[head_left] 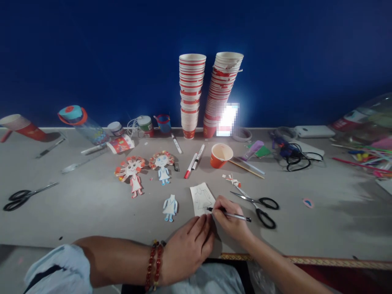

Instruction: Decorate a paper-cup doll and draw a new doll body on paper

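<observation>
My right hand [232, 220] grips a black pen [235, 215], its tip on a small white piece of paper [202, 192] that bears a pencil-thin outline of a dress-like body. My left hand [191, 245] lies flat, fingers together and stretched, at the paper's lower edge; beaded bracelets circle its wrist. Left of the paper rests a cut-out paper body in a blue-edged dress [170, 207]. Two paper dolls with fringed hair lie behind it, one red-edged [134, 175], one blue-edged [162, 166]. Open scissors [257, 202] lie right of my right hand.
Two tall stacks of paper cups, one upright [192, 90] and one leaning [222, 90], stand against the blue wall. A single cup [221, 156] and markers [195, 162] are nearer. More scissors [26, 198], a water bottle [85, 124] and black cables [295, 157] lie farther out.
</observation>
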Available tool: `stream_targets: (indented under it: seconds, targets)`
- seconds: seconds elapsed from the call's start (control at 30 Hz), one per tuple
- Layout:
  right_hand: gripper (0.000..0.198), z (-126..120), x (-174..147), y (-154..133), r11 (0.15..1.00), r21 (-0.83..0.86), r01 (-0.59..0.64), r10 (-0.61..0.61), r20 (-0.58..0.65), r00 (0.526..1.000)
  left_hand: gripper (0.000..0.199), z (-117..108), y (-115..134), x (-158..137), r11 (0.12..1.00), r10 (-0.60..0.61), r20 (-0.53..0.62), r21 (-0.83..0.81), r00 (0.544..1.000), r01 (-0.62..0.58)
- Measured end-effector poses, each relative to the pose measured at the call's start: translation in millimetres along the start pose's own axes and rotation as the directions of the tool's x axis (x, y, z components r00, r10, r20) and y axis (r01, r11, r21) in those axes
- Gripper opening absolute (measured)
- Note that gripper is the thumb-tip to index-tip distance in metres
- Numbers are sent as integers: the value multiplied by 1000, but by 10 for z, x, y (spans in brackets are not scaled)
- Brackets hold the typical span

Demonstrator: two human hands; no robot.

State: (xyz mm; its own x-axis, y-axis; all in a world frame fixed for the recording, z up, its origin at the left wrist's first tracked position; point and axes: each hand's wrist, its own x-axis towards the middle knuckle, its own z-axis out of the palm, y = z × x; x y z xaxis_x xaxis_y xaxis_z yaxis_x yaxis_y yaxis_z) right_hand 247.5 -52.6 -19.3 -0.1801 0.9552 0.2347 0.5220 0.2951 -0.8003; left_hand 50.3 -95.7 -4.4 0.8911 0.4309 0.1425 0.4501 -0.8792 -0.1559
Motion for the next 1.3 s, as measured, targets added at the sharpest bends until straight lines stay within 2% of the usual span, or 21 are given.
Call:
stream_targets:
  seconds: [0.87, 1.3]
  targets:
    - [16, -29, -15, -2, 1000, 15, 20, -20, 14, 1000, 45, -3, -5, 4, 1000, 2, -25, 30, 1000, -1]
    - [16, -51, -7, -27, 999, 37, 15, -16, 34, 999, 44, 1, -4, -5, 1000, 4, -1, 13, 1000, -4]
